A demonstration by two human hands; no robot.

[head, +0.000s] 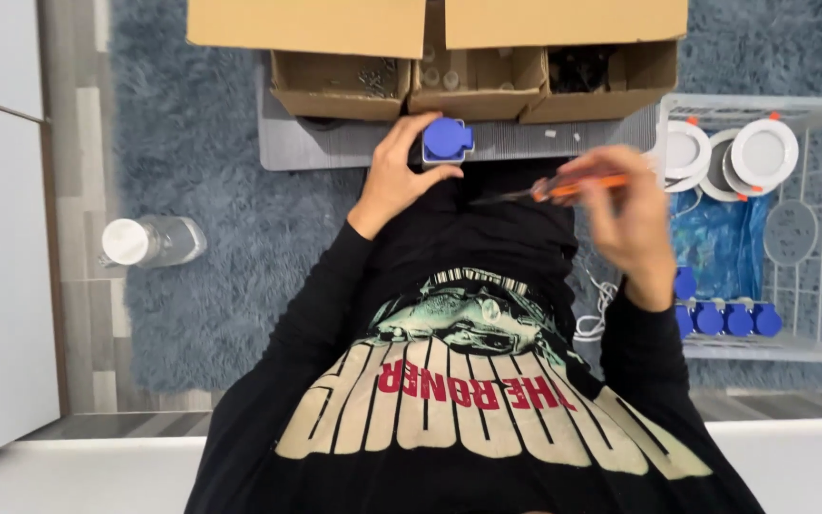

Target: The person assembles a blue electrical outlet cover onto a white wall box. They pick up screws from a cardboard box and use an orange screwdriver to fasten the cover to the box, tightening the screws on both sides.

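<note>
My left hand [397, 176] grips a blue and grey socket [445, 143] by its side, holding it over my lap near a grey mat [335, 150]. My right hand [625, 214] holds an orange-handled screwdriver [563, 189], its dark shaft pointing left toward the socket, its tip a little short of it. The right hand is slightly blurred. I wear a black printed shirt.
Small open cardboard boxes [473, 86] with parts stand at the far edge of the mat. A white wire basket [820, 228] on the right holds round white lamps [763, 152] and several blue sockets [725, 319]. A clear bottle [149, 241] lies on the blue rug to the left.
</note>
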